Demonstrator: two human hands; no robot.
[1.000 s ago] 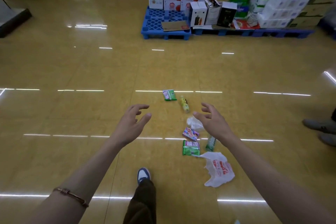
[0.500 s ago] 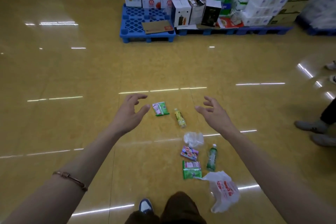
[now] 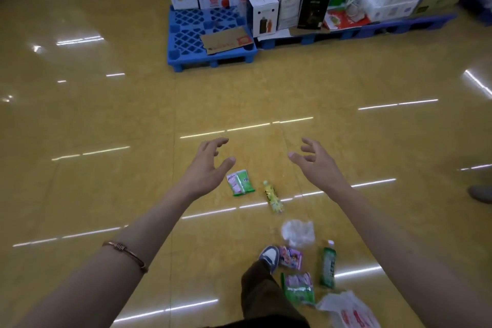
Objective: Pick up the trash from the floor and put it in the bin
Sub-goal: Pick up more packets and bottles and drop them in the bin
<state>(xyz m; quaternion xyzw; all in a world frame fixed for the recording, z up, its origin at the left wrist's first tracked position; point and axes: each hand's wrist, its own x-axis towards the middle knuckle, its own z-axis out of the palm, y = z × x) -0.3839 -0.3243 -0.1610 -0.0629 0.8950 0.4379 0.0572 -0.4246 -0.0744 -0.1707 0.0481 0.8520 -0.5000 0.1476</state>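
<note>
The task looks barely begun. The left hand and right hand hover at mid-frame, fingers spread and empty. The trash lies on the floor from centre to lower right:
- two snack packets
- a yellow bottle
- crumpled plastic
- a green bottle
- a white bag

No bin is in view.
</note>
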